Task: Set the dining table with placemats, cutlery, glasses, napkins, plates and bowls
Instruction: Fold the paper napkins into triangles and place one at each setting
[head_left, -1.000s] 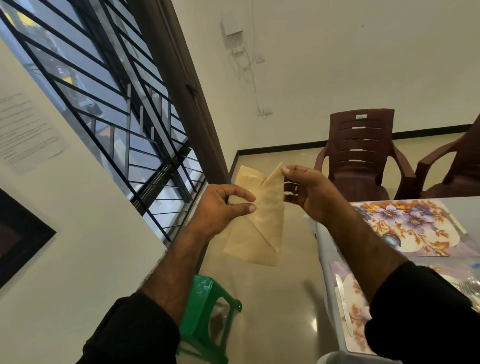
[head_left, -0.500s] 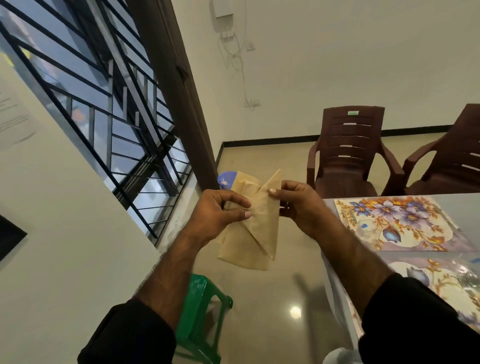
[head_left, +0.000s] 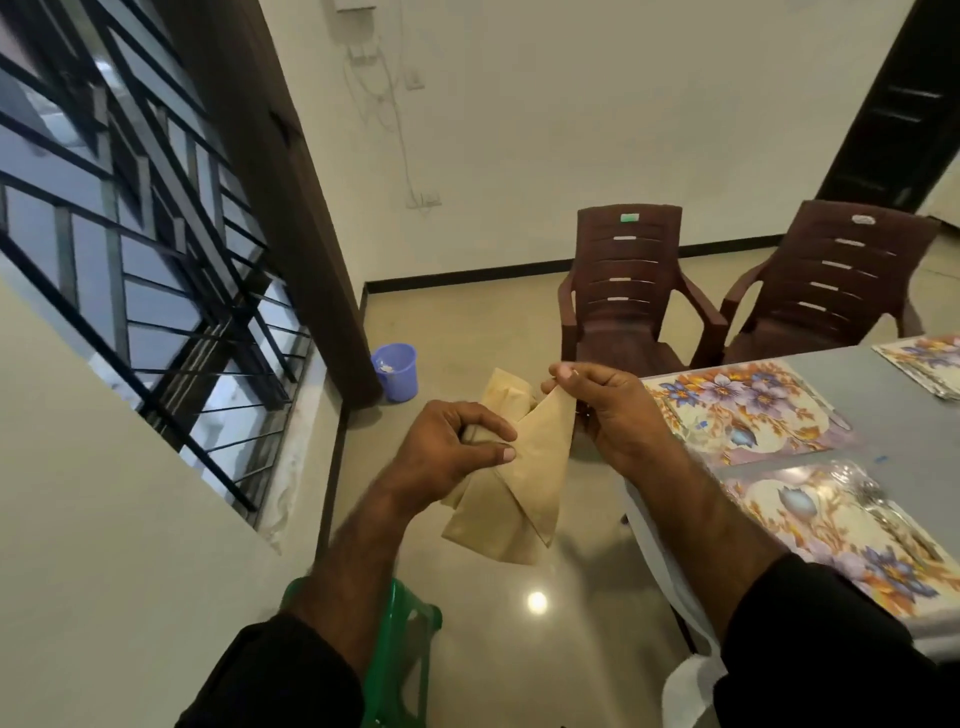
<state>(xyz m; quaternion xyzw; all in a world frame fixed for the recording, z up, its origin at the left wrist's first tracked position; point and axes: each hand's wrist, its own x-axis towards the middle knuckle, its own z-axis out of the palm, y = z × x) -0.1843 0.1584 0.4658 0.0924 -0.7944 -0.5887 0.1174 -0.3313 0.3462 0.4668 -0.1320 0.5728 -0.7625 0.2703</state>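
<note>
A tan napkin, partly folded, hangs in the air over the floor left of the table. My left hand pinches its left fold between thumb and fingers. My right hand pinches the napkin's upper right corner. On the grey table lie floral placemats: one at the far left corner, one nearer me with shiny cutlery on it, and a third at the right edge of the view.
Two brown plastic chairs stand behind the table. A blue bucket sits by a dark door frame. A green stool is below my left arm. A barred window fills the left wall. White cloth hangs at the table's near edge.
The view has tilted down and to the right, showing more table and the bucket. Both hands keep hold of the napkin and have lowered it slightly, with the left fold drawn tighter.
</note>
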